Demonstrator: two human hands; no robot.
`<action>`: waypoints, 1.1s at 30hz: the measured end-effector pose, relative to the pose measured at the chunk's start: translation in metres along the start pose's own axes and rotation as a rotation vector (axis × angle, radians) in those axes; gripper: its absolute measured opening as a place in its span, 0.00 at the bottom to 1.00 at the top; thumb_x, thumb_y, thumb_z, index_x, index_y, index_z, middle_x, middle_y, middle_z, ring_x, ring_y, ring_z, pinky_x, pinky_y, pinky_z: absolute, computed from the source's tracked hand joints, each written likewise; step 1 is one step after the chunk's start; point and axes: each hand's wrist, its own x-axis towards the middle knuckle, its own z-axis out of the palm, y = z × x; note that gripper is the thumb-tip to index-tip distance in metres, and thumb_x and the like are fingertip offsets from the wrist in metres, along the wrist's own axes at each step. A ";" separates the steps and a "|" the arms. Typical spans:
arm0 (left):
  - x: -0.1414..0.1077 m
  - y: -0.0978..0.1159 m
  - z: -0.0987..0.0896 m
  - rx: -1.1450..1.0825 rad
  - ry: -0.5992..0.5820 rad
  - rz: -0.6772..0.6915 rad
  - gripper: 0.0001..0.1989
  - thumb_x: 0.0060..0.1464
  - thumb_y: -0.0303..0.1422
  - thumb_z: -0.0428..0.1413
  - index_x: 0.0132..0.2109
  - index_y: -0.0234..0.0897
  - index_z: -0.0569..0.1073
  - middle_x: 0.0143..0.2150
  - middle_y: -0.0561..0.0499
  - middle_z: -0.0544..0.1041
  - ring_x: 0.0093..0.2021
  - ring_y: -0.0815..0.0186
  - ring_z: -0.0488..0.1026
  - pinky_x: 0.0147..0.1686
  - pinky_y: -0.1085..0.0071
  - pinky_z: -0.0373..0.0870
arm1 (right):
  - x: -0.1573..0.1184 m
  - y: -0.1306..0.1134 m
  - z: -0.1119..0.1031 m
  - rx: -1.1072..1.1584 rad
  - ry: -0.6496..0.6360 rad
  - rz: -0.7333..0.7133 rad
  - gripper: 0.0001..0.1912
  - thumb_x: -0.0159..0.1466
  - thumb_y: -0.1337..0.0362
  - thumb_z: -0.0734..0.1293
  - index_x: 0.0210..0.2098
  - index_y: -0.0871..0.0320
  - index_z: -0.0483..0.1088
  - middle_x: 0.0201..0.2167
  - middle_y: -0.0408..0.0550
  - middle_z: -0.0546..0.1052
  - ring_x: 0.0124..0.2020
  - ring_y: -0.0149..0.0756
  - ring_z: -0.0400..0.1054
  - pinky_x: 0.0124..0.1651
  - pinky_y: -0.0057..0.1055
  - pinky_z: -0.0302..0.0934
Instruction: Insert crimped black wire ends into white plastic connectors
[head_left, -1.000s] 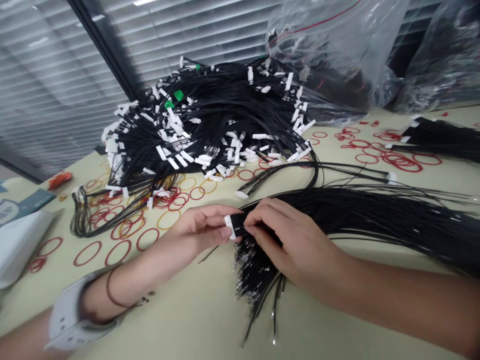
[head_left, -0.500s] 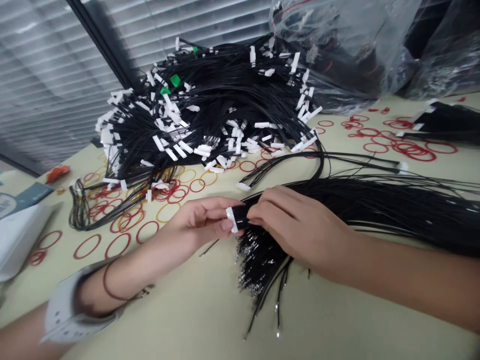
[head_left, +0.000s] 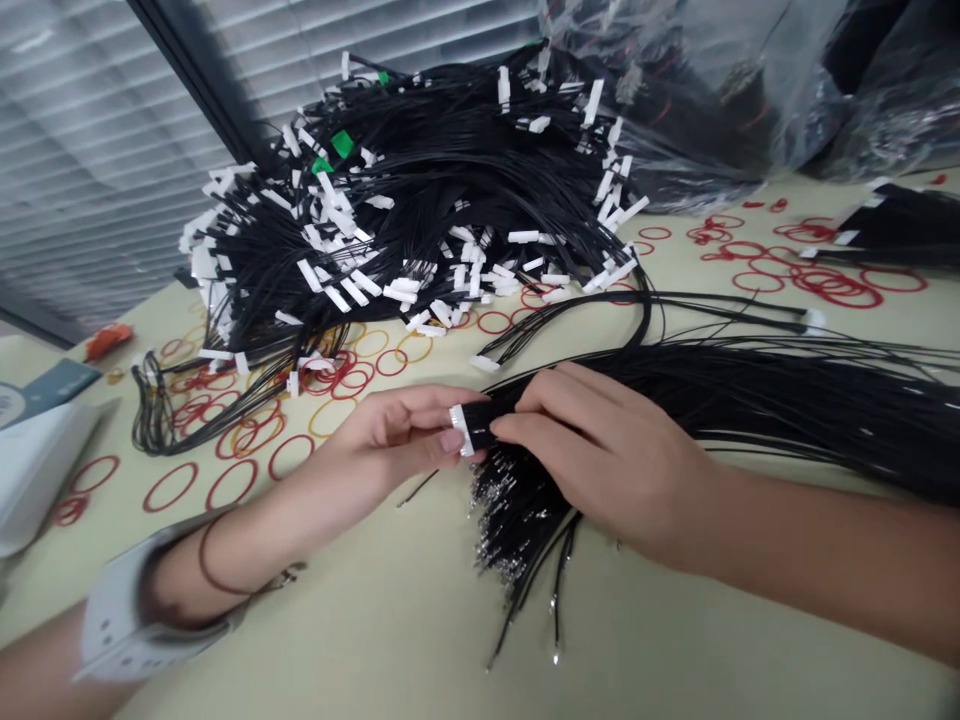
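A white connector housing (head_left: 462, 431) is pinched between the thumb and fingers of my left hand (head_left: 405, 435). Black wires run out of its right side towards my right hand (head_left: 600, 450), whose thumb and index finger close on them just beside the housing; the fingertips are partly hidden. Under and right of my right hand lies a thick bundle of black wires (head_left: 810, 410). Its loose ends, tipped with small metal terminals (head_left: 502, 520), fan out below the connector. A few single wires hang lower, towards the table's front.
A large heap of black cables with white connectors (head_left: 420, 210) stands at the back against the blinds. Red and yellow rubber bands (head_left: 232, 484) lie scattered across the table (head_left: 360, 630). Clear plastic bags (head_left: 697, 110) stand back right; a white box (head_left: 45, 480) is far left.
The view has shifted slightly. My right thumb and fingers have moved a little along the wires by the connector; my left hand still pinches the housing.
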 end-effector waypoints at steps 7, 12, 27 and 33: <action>-0.002 0.003 0.005 0.021 0.018 -0.012 0.11 0.51 0.23 0.53 0.44 0.31 0.71 0.32 0.51 0.75 0.33 0.71 0.69 0.34 0.78 0.64 | 0.000 -0.002 0.000 -0.082 -0.026 0.016 0.13 0.62 0.72 0.55 0.23 0.59 0.64 0.25 0.44 0.64 0.27 0.29 0.55 0.30 0.28 0.53; -0.002 0.001 0.005 0.072 -0.002 -0.021 0.11 0.53 0.25 0.52 0.45 0.32 0.70 0.33 0.50 0.75 0.37 0.69 0.69 0.38 0.75 0.64 | 0.001 -0.004 0.000 -0.023 -0.066 0.034 0.12 0.62 0.71 0.55 0.24 0.60 0.64 0.26 0.45 0.64 0.28 0.28 0.57 0.31 0.26 0.53; -0.002 -0.001 0.004 0.013 -0.002 -0.007 0.11 0.51 0.23 0.54 0.43 0.34 0.72 0.32 0.53 0.77 0.34 0.73 0.70 0.35 0.82 0.66 | 0.005 -0.005 -0.006 -0.088 -0.045 -0.089 0.13 0.60 0.73 0.56 0.27 0.63 0.70 0.24 0.50 0.66 0.27 0.32 0.55 0.29 0.30 0.54; -0.003 0.000 0.005 -0.024 0.013 -0.026 0.13 0.51 0.22 0.54 0.44 0.37 0.73 0.32 0.56 0.78 0.33 0.74 0.72 0.35 0.82 0.66 | 0.005 -0.004 -0.004 0.078 -0.071 -0.063 0.16 0.62 0.74 0.54 0.26 0.64 0.70 0.24 0.50 0.67 0.29 0.32 0.58 0.32 0.31 0.58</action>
